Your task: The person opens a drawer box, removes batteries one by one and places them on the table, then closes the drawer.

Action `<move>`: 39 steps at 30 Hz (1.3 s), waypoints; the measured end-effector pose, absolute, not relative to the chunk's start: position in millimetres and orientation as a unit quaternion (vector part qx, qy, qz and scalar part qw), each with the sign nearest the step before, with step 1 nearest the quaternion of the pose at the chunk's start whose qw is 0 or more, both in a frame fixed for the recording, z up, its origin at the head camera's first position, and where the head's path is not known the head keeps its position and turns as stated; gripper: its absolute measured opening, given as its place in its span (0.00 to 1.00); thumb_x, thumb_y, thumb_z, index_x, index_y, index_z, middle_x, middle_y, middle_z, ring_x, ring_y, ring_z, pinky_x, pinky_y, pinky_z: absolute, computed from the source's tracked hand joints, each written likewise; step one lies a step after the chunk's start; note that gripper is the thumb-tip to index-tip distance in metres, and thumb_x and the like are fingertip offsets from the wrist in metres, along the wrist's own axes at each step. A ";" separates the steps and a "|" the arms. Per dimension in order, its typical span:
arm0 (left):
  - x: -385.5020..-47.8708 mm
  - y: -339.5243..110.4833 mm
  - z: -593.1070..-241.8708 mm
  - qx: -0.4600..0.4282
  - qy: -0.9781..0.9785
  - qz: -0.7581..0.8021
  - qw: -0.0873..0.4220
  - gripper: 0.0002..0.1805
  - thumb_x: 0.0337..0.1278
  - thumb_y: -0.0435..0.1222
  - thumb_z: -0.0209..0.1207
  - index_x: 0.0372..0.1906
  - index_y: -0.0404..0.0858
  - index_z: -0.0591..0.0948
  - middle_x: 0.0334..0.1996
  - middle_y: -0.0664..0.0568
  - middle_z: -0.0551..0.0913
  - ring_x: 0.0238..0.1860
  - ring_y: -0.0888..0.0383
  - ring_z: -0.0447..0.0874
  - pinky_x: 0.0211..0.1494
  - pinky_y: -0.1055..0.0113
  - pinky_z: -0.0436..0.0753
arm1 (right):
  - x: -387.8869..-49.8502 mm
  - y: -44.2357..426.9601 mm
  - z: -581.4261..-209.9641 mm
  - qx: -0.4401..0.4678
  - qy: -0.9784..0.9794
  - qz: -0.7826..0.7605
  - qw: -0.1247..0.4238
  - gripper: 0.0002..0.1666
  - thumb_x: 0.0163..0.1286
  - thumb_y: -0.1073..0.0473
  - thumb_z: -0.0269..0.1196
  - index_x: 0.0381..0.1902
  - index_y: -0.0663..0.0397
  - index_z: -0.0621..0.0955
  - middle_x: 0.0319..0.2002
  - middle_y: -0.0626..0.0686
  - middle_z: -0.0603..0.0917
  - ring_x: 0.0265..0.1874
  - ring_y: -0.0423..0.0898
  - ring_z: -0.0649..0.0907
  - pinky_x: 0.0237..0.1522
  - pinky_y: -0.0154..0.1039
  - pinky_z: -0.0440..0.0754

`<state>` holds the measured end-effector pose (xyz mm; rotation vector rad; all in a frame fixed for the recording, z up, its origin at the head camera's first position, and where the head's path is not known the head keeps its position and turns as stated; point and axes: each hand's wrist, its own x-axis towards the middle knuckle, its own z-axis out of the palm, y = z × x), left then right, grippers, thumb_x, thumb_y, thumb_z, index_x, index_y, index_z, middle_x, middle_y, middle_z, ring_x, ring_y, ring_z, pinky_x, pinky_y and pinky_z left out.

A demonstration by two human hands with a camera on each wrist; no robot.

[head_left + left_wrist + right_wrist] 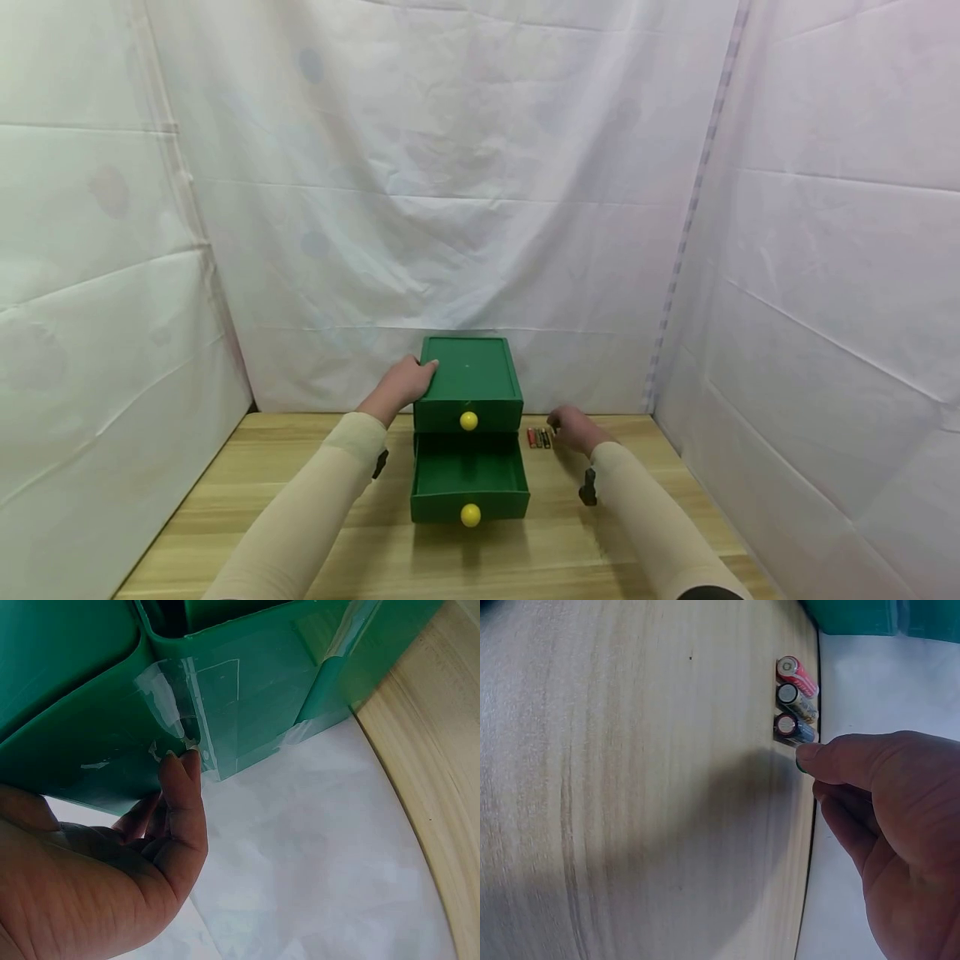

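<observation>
A green two-drawer cabinet (pixel 472 367) with yellow knobs stands on the table, its lower drawer (pixel 470 505) pulled out with a bare interior. My left hand (pixel 408 381) grips the cabinet's upper left edge, thumb on top. Its curled fingers (pixel 184 784) touch the side wall, near clear tape, in the left wrist view. To the cabinet's right, three small batteries (pixel 796 701) lie side by side, one of them red. My right hand (pixel 576 427) is just right of them; its thumb and fingers pinch what looks like another battery (pixel 802 766), mostly hidden by the thumb.
The wooden table (pixel 300 500) meets white cloth (pixel 465 208) at the back, with more cloth walls at left and right. The pulled-out drawer juts forward between my forearms. Its round yellow knob (pixel 470 515) sticks out in front.
</observation>
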<state>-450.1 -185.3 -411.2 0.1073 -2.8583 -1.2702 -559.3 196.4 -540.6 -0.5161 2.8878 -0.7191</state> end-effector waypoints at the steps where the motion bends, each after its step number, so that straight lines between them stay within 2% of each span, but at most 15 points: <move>1: -450.1 -185.3 -411.3 0.035 -0.913 -0.406 0.006 0.43 0.92 0.57 0.43 0.84 0.24 0.59 0.79 0.27 0.68 0.72 0.33 0.75 0.70 0.38 0.77 | -559.1 196.6 -541.0 -0.171 0.955 -0.237 0.060 0.22 0.70 0.76 0.74 0.60 0.69 0.86 0.53 0.60 0.88 0.56 0.58 0.86 0.62 0.59 0.84; 9: -449.6 -185.5 -410.5 0.034 -0.913 -0.406 0.006 0.43 0.92 0.57 0.43 0.85 0.24 0.58 0.80 0.27 0.67 0.73 0.33 0.74 0.70 0.38 0.77 | -562.0 197.6 -547.0 -0.191 0.953 -0.227 0.057 0.22 0.68 0.76 0.75 0.59 0.69 0.87 0.51 0.59 0.88 0.53 0.55 0.86 0.60 0.57 0.85; 20: -449.3 -184.4 -410.9 0.036 -0.913 -0.406 0.007 0.43 0.92 0.57 0.43 0.84 0.24 0.59 0.79 0.28 0.68 0.71 0.34 0.76 0.69 0.39 0.78 | -563.3 197.0 -550.8 -0.215 0.952 -0.211 0.051 0.17 0.65 0.76 0.78 0.51 0.66 0.89 0.45 0.55 0.87 0.46 0.51 0.85 0.53 0.54 0.87; 39: -448.7 -184.9 -410.4 0.035 -0.912 -0.408 0.011 0.42 0.92 0.57 0.44 0.84 0.23 0.59 0.78 0.28 0.69 0.70 0.34 0.77 0.69 0.39 0.78 | -561.8 200.0 -554.7 -0.207 0.953 -0.217 0.042 0.22 0.64 0.76 0.77 0.56 0.69 0.87 0.49 0.59 0.87 0.51 0.55 0.85 0.57 0.57 0.85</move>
